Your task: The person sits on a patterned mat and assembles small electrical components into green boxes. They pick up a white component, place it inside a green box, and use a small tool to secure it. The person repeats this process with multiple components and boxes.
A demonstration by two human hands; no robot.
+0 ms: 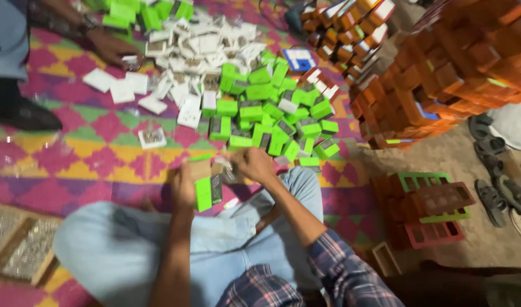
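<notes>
The person sits cross-legged on a patterned mat [73, 165], jeans-clad knees spread wide. The left hand [183, 185] is clenched around a small green box [206, 193], held upright just above the lap, its open face turned toward the right. The right hand [253, 164] sits at about two o'clock from that box, fingers closed on something small and pale; the blur keeps me from telling what it is.

From where I stand this looks like the packing step: a part going into the green box. The next move, I'd judge, calls for lining the right hand's piece up with the box mouth while the left keeps the box steady.

At twelve o'clock lies a heap of green boxes [272, 113], beyond it a pile of white pieces [198, 51]. At two o'clock stand stacked orange cartons [442, 79]. At ten o'clock another person's hand [115, 48] rests on the mat.
</notes>
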